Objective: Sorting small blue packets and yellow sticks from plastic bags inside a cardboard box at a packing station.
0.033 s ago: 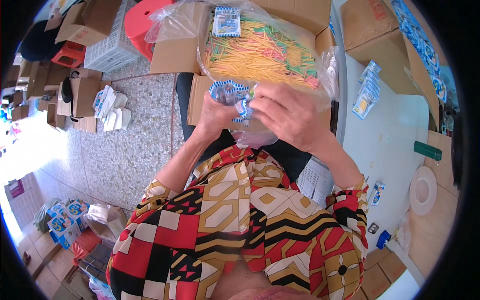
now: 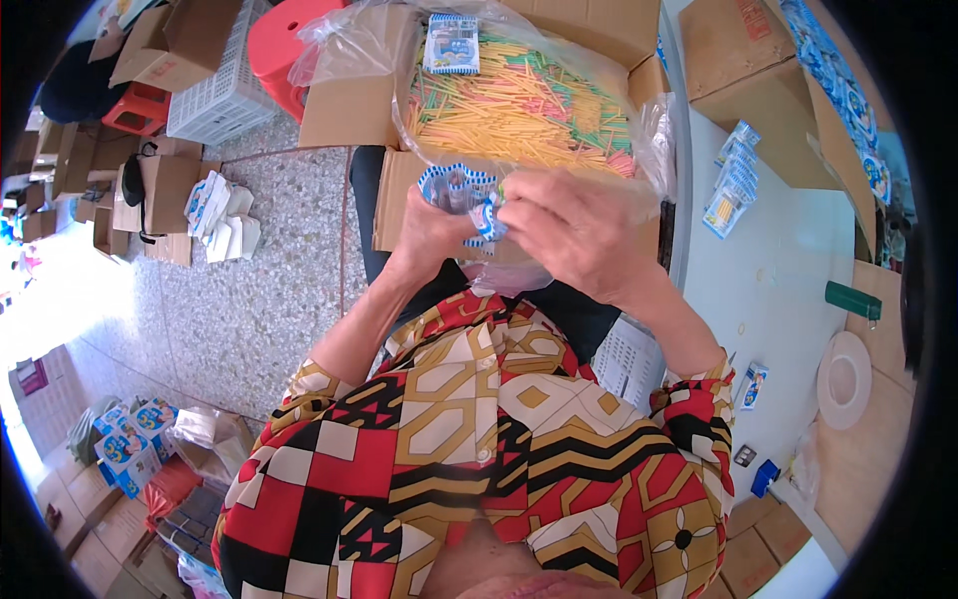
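My left hand (image 2: 431, 228) is closed around a small clear plastic packet (image 2: 461, 188) with a blue-and-white striped edge, held above the near side of a cardboard box (image 2: 394, 195). My right hand (image 2: 574, 225) is closed, its bent fingertips pressed together against the packet's right side. A speck of green shows by those fingertips; what they pinch is mostly hidden. Just beyond both hands, the plastic-lined box is full of thin yellow, green and pink sticks (image 2: 519, 105). A filled blue-and-white packet (image 2: 452, 45) lies on the sticks at the far left.
On the pale table (image 2: 768, 290) at right lie several filled packets (image 2: 731, 185), a green cylinder (image 2: 853, 300), a white round lid (image 2: 844, 379) and an open carton (image 2: 758, 90). Left of the box stand a red stool (image 2: 284, 50) and a white crate (image 2: 225, 95).
My right hand has shifted very slightly at the packet's edge. The left hand keeps its hold, and the surroundings look the same.
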The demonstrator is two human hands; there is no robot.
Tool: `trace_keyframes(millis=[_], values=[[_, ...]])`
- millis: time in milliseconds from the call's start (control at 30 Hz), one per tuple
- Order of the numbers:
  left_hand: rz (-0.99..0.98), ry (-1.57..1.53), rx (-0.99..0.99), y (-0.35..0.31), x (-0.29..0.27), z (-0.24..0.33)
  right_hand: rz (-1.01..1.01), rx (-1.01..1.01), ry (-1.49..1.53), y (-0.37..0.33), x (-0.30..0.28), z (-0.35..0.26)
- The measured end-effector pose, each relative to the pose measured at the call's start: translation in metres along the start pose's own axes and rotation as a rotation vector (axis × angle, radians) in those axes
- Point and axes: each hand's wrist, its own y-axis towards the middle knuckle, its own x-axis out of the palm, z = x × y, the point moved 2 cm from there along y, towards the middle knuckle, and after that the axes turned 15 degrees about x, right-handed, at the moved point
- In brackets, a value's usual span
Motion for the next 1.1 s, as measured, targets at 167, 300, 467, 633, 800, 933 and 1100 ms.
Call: trace_keyframes(millis=[167,300,467,633,800,933,1100], values=[[-0.041,0.072,-0.018,-0.014,-0.006,-0.001,-0.123,-0.144,-0.085,-0.01,0.007,-0.007],[-0.073,0.141,-0.121,-0.025,-0.005,-0.002,-0.102,-0.077,-0.019,-0.015,0.012,0.001],[-0.117,0.099,-0.141,-0.027,0.001,0.005,-0.084,0.137,-0.018,-0.013,0.009,0.008],[-0.056,0.099,-0.153,-0.024,-0.001,0.008,-0.149,0.282,0.122,-0.015,0.011,0.003],[-0.001,0.11,-0.097,-0.019,-0.003,0.005,-0.173,0.23,0.121,-0.007,0.013,-0.004],[-0.07,0.189,-0.081,-0.013,-0.013,0.001,-0.195,0.235,0.04,0.0,0.015,-0.005],[-0.026,0.012,-0.052,0.0,-0.011,0.007,-0.168,0.266,0.029,0.014,0.023,-0.004]])
